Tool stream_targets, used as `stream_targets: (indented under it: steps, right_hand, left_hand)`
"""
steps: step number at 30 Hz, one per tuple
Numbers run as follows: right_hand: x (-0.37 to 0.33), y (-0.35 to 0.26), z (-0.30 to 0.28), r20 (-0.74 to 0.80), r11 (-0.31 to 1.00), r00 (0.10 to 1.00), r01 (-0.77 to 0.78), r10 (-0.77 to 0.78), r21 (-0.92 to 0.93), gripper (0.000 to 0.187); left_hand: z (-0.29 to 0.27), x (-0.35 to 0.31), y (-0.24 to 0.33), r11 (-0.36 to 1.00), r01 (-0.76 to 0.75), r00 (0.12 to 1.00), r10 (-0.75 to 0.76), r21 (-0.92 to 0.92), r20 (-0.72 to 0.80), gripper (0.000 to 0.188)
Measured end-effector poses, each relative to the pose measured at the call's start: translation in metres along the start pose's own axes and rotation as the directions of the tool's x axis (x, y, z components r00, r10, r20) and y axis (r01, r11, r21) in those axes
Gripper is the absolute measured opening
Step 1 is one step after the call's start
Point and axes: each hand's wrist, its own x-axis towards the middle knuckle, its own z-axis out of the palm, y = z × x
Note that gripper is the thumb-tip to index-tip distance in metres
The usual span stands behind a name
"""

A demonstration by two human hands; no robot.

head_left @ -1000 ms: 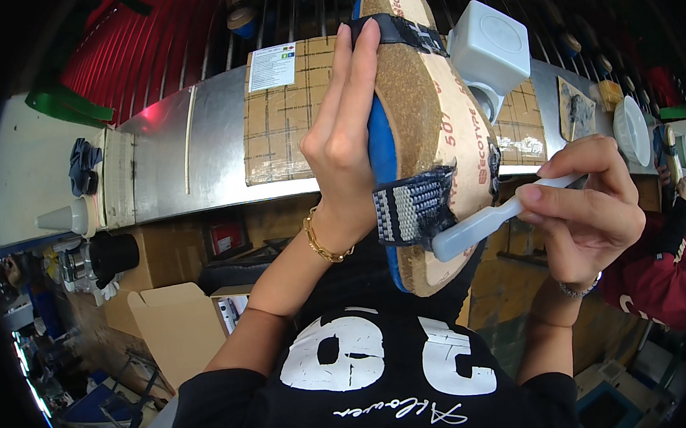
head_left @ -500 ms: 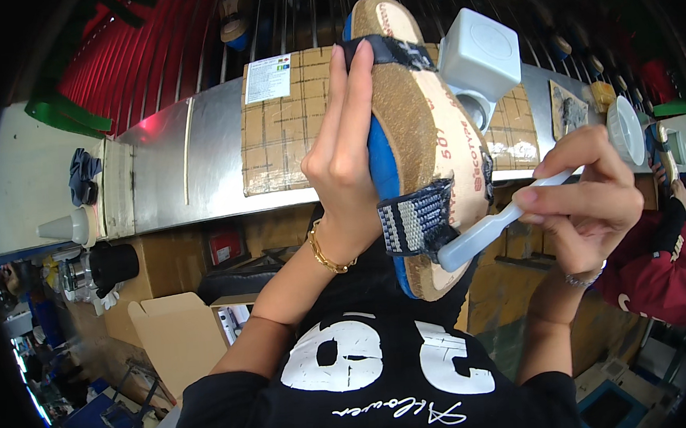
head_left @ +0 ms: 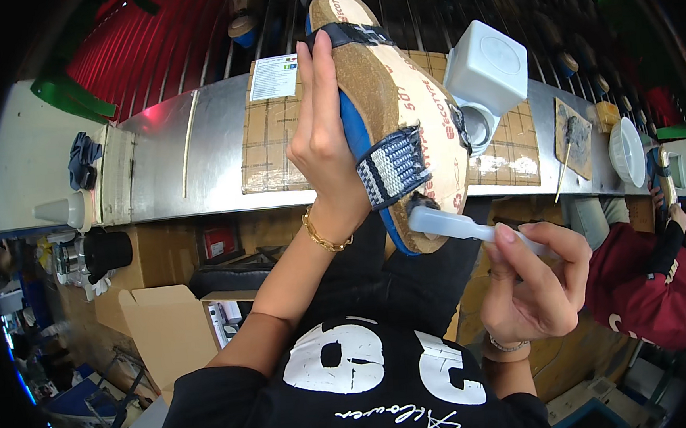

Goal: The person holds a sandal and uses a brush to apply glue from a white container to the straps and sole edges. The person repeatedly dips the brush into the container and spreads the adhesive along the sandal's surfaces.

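Left hand wrapped around a sandal, held upright with its cork-coloured sole turned outward (blue edge and woven strap showing). Right hand pinching a pale brush, its tip touching the sandal's lower end. Behind, a metal worktop with a gridded cardboard mat and a white square container. At right, a co-worker's red sleeve.
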Motion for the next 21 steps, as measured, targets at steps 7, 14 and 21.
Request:
stream_targets:
  steps: [7, 14, 21]
  right_hand:
    - [0.017, -0.003, -0.006, 0.081, 0.987, 0.984, 0.159, -0.156, -0.025, 0.045]
    - [0.025, 0.012, 0.000, 0.045, 0.936, 0.999, -0.029, 0.015, 0.350, 0.036]
    - [0.040, 0.032, 0.010, 0.069, 0.932, 0.996, 0.024, -0.052, 0.363, 0.034]
  left_hand:
    - [-0.005, -0.002, -0.001, 0.999, 0.028, 0.998, -0.026, -0.026, 0.054, 0.079]
    - [-0.008, 0.000, 0.000, 0.996, 0.062, 0.992, -0.055, -0.057, 0.114, 0.085]
    - [-0.013, 0.002, 0.009, 0.995, 0.009, 0.991, 0.005, -0.100, 0.133, 0.078]
